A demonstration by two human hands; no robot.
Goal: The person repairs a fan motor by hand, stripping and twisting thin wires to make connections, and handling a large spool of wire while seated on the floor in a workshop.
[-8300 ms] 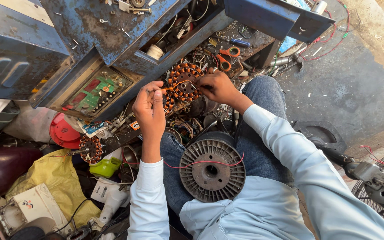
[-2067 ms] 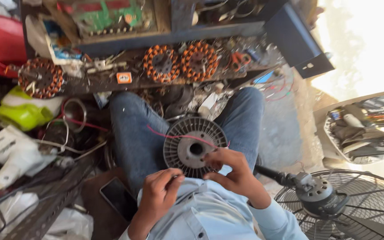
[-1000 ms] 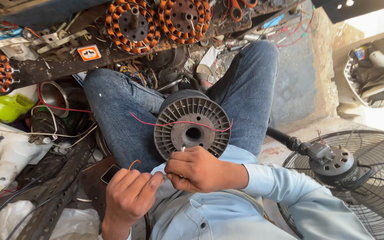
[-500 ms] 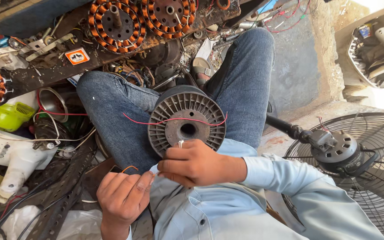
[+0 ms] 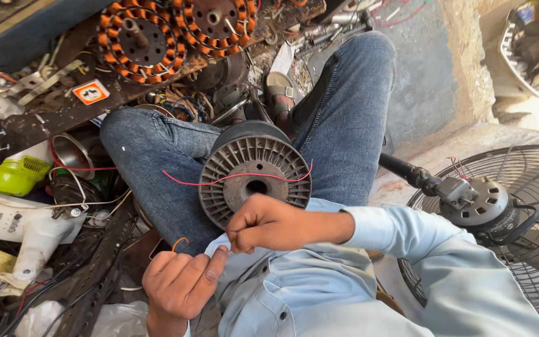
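Note:
A grey ribbed wire spool [image 5: 254,178] rests on my lap between my jeans-clad knees, and a red wire [image 5: 232,178] lies across its face. My right hand [image 5: 276,221] is a closed fist just below the spool, fingertips pinched toward my left thumb; what they pinch is hidden. My left hand [image 5: 182,284] is lower left, fingers together on a short orange wire [image 5: 179,241] that curls up from them. Both hands hover over the hem of my light blue shirt [image 5: 294,287].
Two copper-wound motor stators [image 5: 141,40] lie on a dark rusty shelf [image 5: 63,115] beyond my knees. Cables, a white plastic part [image 5: 32,231] and a green one [image 5: 10,178] crowd the left. A fan motor [image 5: 478,206] with a wire guard [image 5: 531,181] stands at the right.
My hands came back from the stators on the shelf to my lap. Over the last second they stay close together below the spool, and the orange wire end now shows above my left fingers.

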